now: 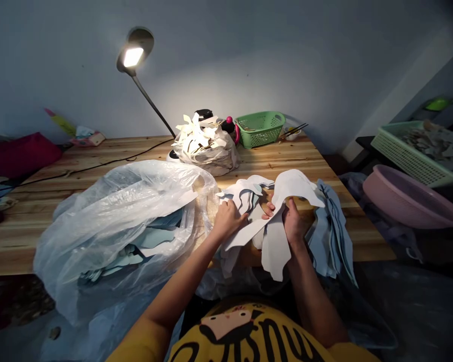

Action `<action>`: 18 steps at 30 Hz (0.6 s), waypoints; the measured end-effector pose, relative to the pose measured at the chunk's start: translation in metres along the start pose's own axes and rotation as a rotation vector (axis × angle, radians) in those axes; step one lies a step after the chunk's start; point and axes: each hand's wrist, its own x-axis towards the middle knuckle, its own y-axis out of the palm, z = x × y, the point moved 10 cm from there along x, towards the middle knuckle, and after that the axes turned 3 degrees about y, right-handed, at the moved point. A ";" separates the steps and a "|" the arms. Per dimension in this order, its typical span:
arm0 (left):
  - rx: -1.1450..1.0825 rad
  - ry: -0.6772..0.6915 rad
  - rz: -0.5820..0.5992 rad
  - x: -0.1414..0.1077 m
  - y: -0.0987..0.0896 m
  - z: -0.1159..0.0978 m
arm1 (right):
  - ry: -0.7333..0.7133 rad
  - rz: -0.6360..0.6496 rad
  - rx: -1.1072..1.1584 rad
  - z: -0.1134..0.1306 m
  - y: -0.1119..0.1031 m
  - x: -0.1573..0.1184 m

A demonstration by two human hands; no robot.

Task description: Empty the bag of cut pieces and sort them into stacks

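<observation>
In front of me my right hand (292, 221) is closed on a large curved white cut-out piece (292, 185), thin and flexible like leather or fabric. Its two long tails hang toward me. My left hand (229, 218) is curled at the edge of a stack of smaller white cut-out pieces (245, 191), its fingertips partly hidden among them. Right of my right hand, blue-grey cut-out pieces (334, 231) drape over the table edge. On the left, a large clear plastic bag (124, 186) lies with its mouth toward me and holds more blue-grey pieces (156, 236).
A lit desk lamp (136, 48) rises at the back of the wooden table (287, 158). Near it stand a bag of pale scraps (207, 156) and a green basket (262, 133). To the right are a pink basin (411, 196) and a pale green basket (411, 156) of pieces.
</observation>
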 end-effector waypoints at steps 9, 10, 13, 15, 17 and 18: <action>-0.205 -0.077 -0.026 0.020 0.004 0.036 | 0.248 0.248 0.233 -0.034 0.040 -0.013; -0.216 -0.068 -0.024 0.021 0.000 0.037 | 0.244 0.240 0.270 -0.034 0.041 -0.011; -0.237 -0.040 -0.079 0.018 -0.017 0.032 | 0.264 0.237 0.352 -0.034 0.049 -0.006; -0.262 -0.025 -0.137 0.012 -0.030 0.024 | 0.298 0.216 0.398 -0.035 0.057 -0.001; -0.391 0.015 -0.094 0.005 -0.031 0.009 | 0.296 0.154 0.398 -0.037 0.066 0.006; -0.473 0.045 -0.031 0.002 -0.027 0.000 | 0.275 0.120 0.371 -0.038 0.072 0.010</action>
